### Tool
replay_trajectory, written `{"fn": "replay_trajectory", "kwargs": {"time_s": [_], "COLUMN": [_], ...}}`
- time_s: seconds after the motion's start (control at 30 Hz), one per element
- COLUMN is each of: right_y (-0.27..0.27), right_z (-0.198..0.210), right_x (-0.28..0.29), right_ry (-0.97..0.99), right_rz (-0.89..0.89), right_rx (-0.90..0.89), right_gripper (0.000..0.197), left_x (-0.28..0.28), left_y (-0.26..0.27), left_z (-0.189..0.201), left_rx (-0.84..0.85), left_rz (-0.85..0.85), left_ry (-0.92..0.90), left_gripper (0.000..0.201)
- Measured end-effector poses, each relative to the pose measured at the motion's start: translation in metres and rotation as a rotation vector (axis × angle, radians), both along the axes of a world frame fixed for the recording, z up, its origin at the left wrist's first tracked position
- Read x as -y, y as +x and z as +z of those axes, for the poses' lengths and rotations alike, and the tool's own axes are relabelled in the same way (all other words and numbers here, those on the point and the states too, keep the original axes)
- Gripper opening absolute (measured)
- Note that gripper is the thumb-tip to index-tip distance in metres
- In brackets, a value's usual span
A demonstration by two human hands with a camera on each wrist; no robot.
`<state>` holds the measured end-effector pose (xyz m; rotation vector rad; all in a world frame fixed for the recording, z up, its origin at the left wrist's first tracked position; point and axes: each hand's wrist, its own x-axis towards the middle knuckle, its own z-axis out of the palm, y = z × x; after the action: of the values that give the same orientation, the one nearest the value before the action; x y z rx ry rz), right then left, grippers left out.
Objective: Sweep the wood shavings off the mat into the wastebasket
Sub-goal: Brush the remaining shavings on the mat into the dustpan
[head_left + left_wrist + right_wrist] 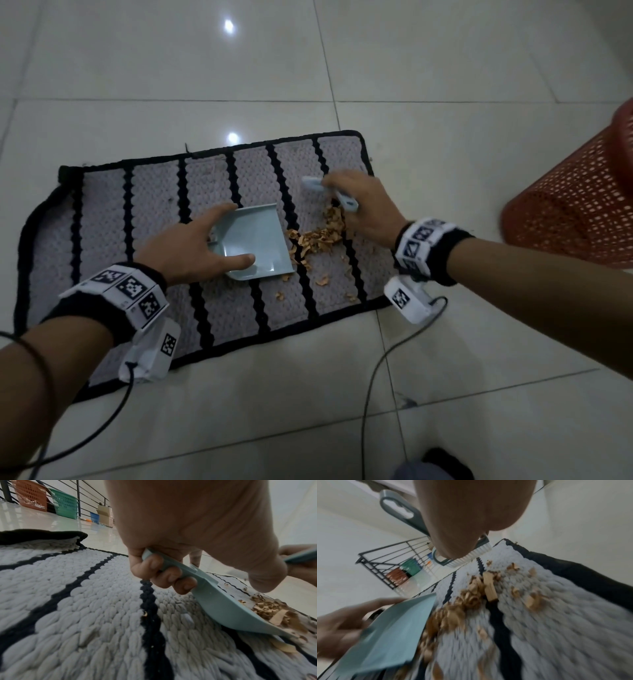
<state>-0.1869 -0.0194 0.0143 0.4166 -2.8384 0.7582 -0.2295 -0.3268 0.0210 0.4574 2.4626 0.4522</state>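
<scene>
Most of the wood shavings [317, 236] are lying heaped on the mat [102, 219], at three o'clock of the dustpan [255, 240], with strays toward five. They are looking feather-light, curly and brittle, likely to be snagging in the knit. The left hand [185, 250] is gripping the pan's handle; the right hand [363, 205] is clutching the brush [329, 192]. The wastebasket [575, 205] is sitting at three o'clock of the mat, on the floor.

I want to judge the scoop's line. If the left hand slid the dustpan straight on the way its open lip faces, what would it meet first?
Most likely the wood shavings, heaped on the mat right at the lip of the dustpan that the left hand holds. Beyond them sits the right hand with the brush.
</scene>
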Motion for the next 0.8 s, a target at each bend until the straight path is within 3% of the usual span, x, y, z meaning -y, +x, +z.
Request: {"fn": "replay_trajectory", "kwargs": {"time_s": [0.1,0.23,0.53,0.8], "right_y": [-0.037,-0.051,0.041,0.009], "right_z": [-0.005,-0.011,0.0,0.007], "right_x": [-0.001,-0.003,-0.007,-0.028], "right_ry": [0.046,0.023,-0.053,-0.222], "right_rz": [-0.106,-0.148,0.165,-0.181], "right_rx": [-0.028,0.192,0.207,0.146], "right_gripper": [0.035,0.042,0.037,0.021], "left_x": [-0.003,-0.001,0.01,0.015], "left_y": [0.002,0.003,0.01,0.019], "left_z": [0.003,0.007,0.005,0.007], "left_rx": [-0.009,-0.017,-0.021,-0.032], "left_rz": [-0.002,0.011,-0.01,0.0], "left_ry": [0.002,0.015,-0.015,0.003], "left_gripper": [0.105,0.106,0.104,0.102]}}
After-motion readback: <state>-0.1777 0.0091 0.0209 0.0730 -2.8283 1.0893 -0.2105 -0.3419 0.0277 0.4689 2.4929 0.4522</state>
